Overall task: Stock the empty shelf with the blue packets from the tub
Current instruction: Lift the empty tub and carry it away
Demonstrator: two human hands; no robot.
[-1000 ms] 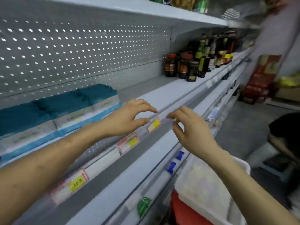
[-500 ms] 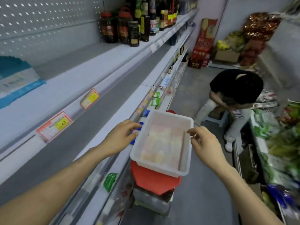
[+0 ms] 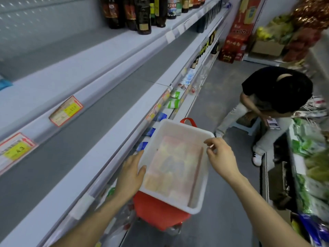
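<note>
ok so nearest thing: the white tub (image 3: 178, 130) is sitting on a red basket (image 3: 156, 211) in the aisle. Its left wall is running just beside the front edge of the lower shelf (image 3: 89, 175), so there's barely any room on that side. To the right, grey floor (image 3: 227, 202) is lying open between the tub and a rack of green bags (image 3: 306, 184).

The left grip (image 3: 132, 172) is grasping the tub's left wall, thumb hooking over the rim and fingers lying along the outside. The right grip (image 3: 221, 157) is hovering at the right rim with curled fingers. Can't tell if it's actually clamping the rim.

Further up, a crouching person (image 3: 276, 90) is taking up the right half of the aisle. The upper shelf (image 3: 53, 73) is showing a long bare stretch behind its price tags (image 3: 66, 110). A sliver of blue packet (image 3: 3, 84) is poking in at that shelf's far left edge. Dark bottles (image 3: 142, 16) are standing at its far end.
</note>
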